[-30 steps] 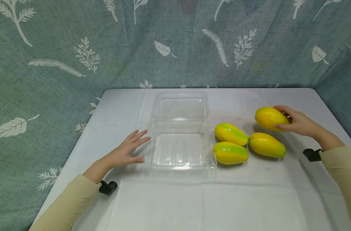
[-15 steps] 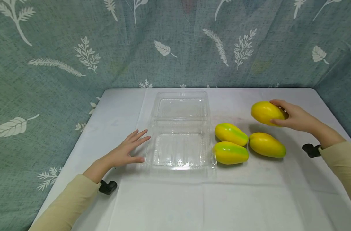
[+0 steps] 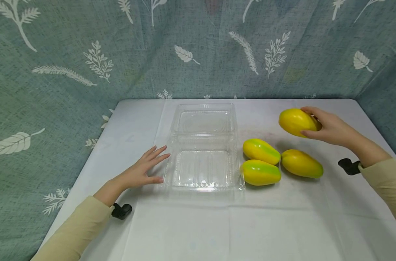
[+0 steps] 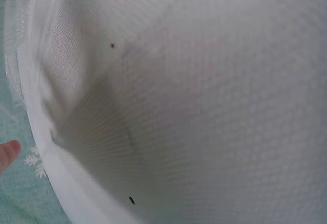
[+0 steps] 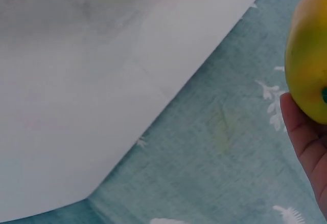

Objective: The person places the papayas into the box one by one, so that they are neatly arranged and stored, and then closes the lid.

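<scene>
My right hand grips a yellow papaya by its right end, thumb on the near side and fingers over the top. This papaya is lifted off the table; in the right wrist view its greenish end and a dark stem spot show. My left hand has its fingers spread beside the left edge of a clear plastic clamshell box; whether the fingertips touch it I cannot tell. The box lies unfolded, its lid towards the back. Inside it I see nothing.
Two yellow-green papayas, a back one and a front one, lie against the box's right side. Another papaya lies just to their right. A white cloth covers the table; a leaf-patterned curtain hangs behind it.
My right hand has raised the papaya and carried it slightly left and away from me. My left hand, the box and the other papayas stay in place.
</scene>
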Available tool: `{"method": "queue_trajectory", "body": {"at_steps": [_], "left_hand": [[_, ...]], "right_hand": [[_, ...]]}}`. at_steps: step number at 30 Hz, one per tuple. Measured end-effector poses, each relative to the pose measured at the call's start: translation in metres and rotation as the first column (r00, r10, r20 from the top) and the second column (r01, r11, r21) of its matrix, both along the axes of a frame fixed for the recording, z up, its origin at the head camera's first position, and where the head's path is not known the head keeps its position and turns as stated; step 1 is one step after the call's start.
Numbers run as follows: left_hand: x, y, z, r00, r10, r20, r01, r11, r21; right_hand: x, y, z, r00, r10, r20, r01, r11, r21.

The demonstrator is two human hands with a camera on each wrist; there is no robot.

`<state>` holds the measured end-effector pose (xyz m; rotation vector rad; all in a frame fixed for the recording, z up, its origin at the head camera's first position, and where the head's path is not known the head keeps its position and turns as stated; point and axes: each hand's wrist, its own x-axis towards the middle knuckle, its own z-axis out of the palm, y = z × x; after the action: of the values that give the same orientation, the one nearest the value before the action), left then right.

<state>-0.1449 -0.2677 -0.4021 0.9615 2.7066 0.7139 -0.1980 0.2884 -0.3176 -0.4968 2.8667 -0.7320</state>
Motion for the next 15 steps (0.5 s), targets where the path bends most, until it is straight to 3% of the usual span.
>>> {"method": "queue_trajectory", "body": {"at_steps": [15], "left_hand": [[0.0,-0.001,0.001,1.0,0.005,0.012,-0.005,1.0,-0.01]], "right_hand": [[-0.001,-0.024,0.017,0.995,0.067,-0.071,-0.065,0.998,0.024]]}}
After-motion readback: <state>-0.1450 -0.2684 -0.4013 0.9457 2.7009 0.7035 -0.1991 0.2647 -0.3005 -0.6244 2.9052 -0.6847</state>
